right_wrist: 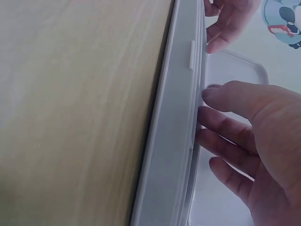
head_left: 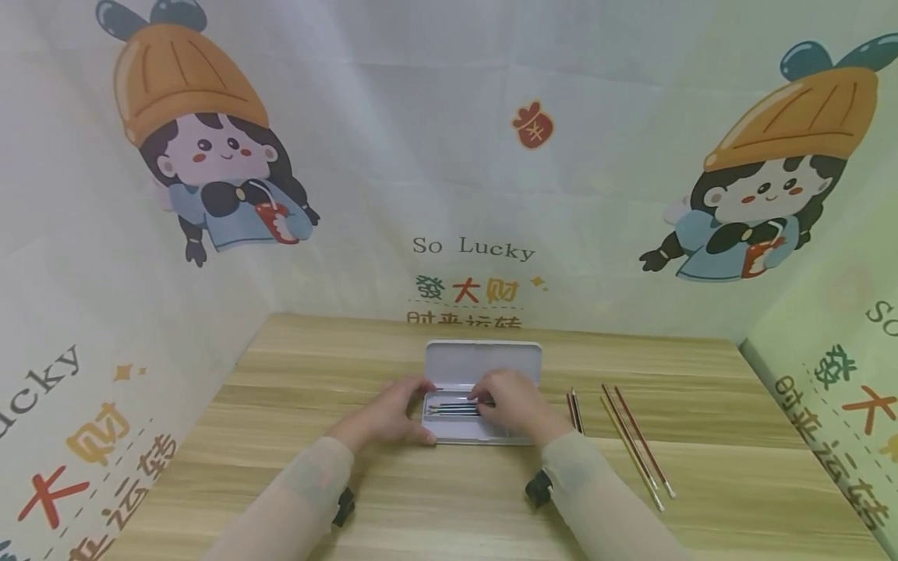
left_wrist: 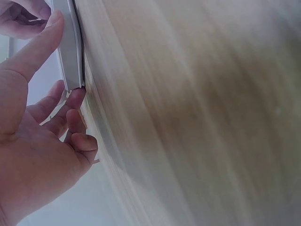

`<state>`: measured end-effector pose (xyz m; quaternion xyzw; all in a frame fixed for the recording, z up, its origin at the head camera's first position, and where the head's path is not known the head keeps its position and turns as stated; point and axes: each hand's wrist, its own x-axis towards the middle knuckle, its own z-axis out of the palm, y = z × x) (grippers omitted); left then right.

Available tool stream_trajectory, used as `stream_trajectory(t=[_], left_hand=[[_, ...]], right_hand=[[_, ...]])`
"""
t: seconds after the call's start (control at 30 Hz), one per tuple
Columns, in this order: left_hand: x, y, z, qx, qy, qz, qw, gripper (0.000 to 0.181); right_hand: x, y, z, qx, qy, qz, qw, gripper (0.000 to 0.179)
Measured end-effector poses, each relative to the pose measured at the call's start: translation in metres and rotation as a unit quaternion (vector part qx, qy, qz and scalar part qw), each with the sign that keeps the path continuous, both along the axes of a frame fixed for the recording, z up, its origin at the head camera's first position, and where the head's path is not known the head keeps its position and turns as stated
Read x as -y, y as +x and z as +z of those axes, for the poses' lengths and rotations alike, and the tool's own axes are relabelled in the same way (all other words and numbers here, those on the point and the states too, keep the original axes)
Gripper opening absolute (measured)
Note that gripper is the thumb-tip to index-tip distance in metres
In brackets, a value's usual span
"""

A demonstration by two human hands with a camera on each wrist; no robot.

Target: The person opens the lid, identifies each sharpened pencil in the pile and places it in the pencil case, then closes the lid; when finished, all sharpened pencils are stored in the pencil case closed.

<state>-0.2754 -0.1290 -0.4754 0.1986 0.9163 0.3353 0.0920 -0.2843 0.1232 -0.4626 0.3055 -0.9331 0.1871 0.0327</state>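
A white hinged case point(head_left: 449, 429) lies on the table with its lid point(head_left: 484, 363) raised at the back. Several thin dark pencil-like sticks point(head_left: 452, 407) lie side by side in it. My left hand point(head_left: 393, 413) grips the case's left end, thumb at the front corner and fingers at the back. In the left wrist view, the fingers curl around the end of the case. My right hand point(head_left: 515, 401) reaches into the case with bent fingers, over the right ends of the sticks. The case's front wall point(right_wrist: 171, 122) hides its fingertips in the right wrist view; I cannot tell whether they pinch a stick.
Right of the case, short dark sticks point(head_left: 576, 411) lie on the wooden table point(head_left: 295, 366). Farther right are longer yellow and reddish-brown sticks point(head_left: 641, 438) with pale near ends. A printed cloth point(head_left: 365, 156) stands behind the table and along both sides.
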Motion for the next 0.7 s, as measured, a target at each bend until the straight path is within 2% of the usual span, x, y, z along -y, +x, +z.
stream_trajectory(t=[0.17,0.47,0.53,0.7], left_hand=[[0.0,0.001,0.001,0.0,0.002,0.003,1.0,0.082],[0.0,0.001,0.002,0.001,0.0,0.008,1.0,0.083],[0.0,0.001,0.003,0.002,0.001,0.007,1.0,0.083],[0.001,0.0,0.001,0.002,0.001,0.004,1.0,0.083]], right_hand=[[-0.011,0.008,-0.002,-0.03,-0.012,0.008,0.9995,0.015],[-0.04,0.024,-0.001,-0.06,-0.034,-0.023,0.9973,0.018],[-0.046,0.028,0.0,-0.058,-0.04,-0.034,0.9969,0.019],[-0.062,0.038,0.004,-0.023,-0.059,-0.064,0.9959,0.021]])
